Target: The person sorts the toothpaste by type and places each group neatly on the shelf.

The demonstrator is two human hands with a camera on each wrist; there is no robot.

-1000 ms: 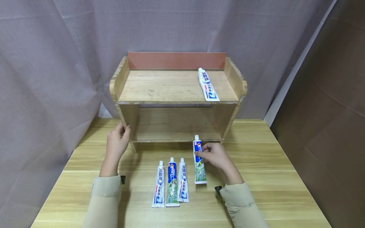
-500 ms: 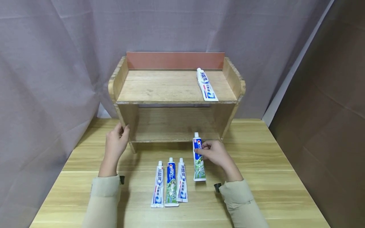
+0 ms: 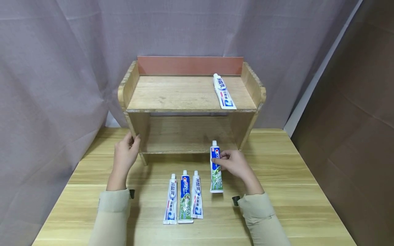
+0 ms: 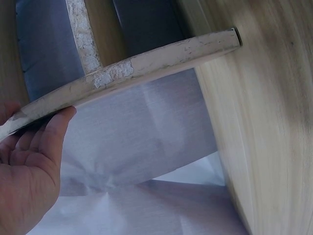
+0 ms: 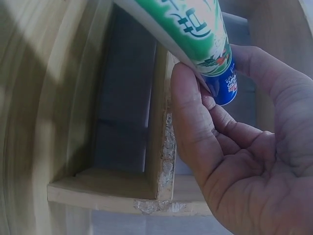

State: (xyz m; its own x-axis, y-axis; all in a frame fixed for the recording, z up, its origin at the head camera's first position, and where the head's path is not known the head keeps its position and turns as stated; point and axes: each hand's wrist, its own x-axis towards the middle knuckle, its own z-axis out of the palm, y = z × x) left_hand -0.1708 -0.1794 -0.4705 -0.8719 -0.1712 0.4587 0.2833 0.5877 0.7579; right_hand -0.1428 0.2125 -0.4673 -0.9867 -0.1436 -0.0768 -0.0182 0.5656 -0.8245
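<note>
A blue and green toothpaste tube (image 3: 217,174) is pinched upright, cap up, between the thumb and fingers of the right hand (image 3: 235,164), in front of the lower shelf's right part. In the right wrist view the hand (image 5: 244,142) grips the same tube (image 5: 195,29). The left hand (image 3: 125,150) holds the left side panel of the wooden rack (image 3: 175,111); in the left wrist view its fingers and thumb (image 4: 34,161) lie on both sides of the panel edge (image 4: 161,61). A white tube (image 3: 224,93) lies on the top shelf, right of centre.
On the table (image 3: 292,191), in front of the rack, lie a white tube (image 3: 171,201), a blue and green tube (image 3: 185,200) and another white tube (image 3: 197,198), side by side. Grey curtain (image 3: 191,27) hangs behind the rack; a brown surface (image 3: 354,112) stands at the right.
The right hand has moved slightly forward toward the lower shelf, carrying the blue and green tube. The left hand stays on the rack's side panel.
</note>
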